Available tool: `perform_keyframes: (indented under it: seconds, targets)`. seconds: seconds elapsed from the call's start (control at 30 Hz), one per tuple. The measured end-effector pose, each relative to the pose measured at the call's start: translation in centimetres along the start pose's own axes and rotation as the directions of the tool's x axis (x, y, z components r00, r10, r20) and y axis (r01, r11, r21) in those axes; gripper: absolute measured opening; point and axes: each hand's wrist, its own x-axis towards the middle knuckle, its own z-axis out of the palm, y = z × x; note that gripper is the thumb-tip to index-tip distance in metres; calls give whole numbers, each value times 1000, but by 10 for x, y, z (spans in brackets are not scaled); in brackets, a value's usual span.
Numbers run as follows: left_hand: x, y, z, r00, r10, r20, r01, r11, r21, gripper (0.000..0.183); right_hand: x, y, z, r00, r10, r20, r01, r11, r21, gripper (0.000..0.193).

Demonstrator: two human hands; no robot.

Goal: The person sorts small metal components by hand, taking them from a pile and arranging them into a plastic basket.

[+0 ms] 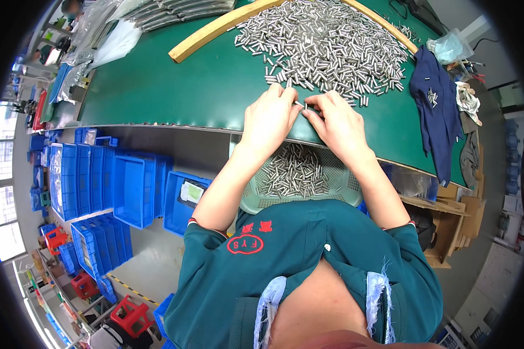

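A large heap of small silver metal pins (332,49) lies on the green tabletop (174,96), just beyond my hands. My left hand (271,115) is closed at the table's near edge, thumb and forefinger pinching a metal pin (298,103). Close beside it, my right hand (337,122) pinches another pin (306,107) between thumb and fingertips. The fingers partly cover both pins. Below my wrists, a pale green plastic basket (253,202) holds many similar pins (294,171), between my body and the table.
Wooden strips (201,43) border the heap. Dark blue cloth (434,110) with a few pins on it drapes over the table's right side. Plastic-wrapped bundles (174,14) lie at the far left. Blue crates (135,189) stand on the floor at left, cardboard boxes (448,224) at right.
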Motion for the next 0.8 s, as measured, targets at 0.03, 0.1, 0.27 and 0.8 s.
perform_keyframes:
  seconds: [0.03,0.1,0.27,0.8]
  targets:
    - [-1,0,1,1000,-1,-3,1,1000,3,17,0,0,-1,1000,-3,-2,3,1000,1,20]
    - [-4,0,0,997,-69,20,69,997,26,19,-2,1,-6,996,73,53,-73,997,-4,22]
    - [7,-11,-11,994,-107,9,107,990,-88,21,-1,-7,-8,999,-37,24,33,992,121,21]
    - [-13,-3,-12,970,241,34,-223,936,-273,21,-2,10,-25,981,-115,155,59,944,325,30]
